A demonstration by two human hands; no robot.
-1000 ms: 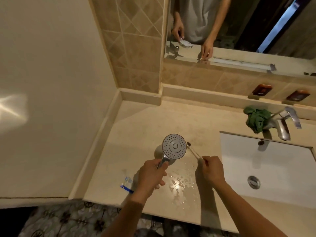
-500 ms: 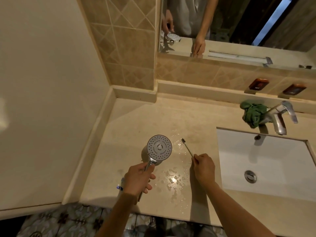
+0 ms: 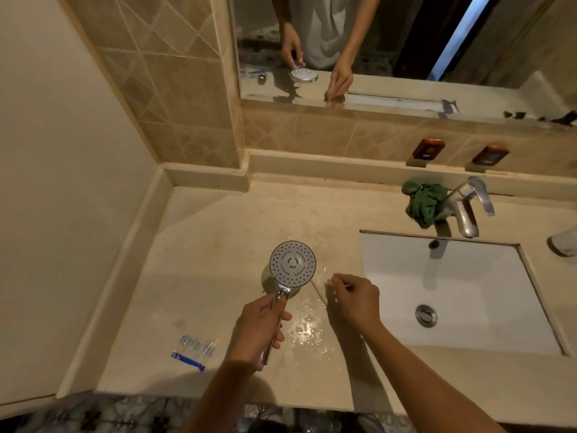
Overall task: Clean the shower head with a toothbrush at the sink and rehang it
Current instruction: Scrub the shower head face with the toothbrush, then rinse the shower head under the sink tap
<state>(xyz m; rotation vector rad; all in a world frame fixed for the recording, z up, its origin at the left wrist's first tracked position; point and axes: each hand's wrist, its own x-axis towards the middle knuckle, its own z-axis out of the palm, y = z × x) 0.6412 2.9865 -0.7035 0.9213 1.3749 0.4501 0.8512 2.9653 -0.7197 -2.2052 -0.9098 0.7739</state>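
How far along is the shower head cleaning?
Probably past the midpoint. Water is splashed on the counter, which hints that some scrubbing is done. In hand: the left hand holds the shower head by its handle, face up. The right hand is low by a thin stick, likely the toothbrush; whether it pinches it is unclear. Left: rehanging; no bracket is in view.
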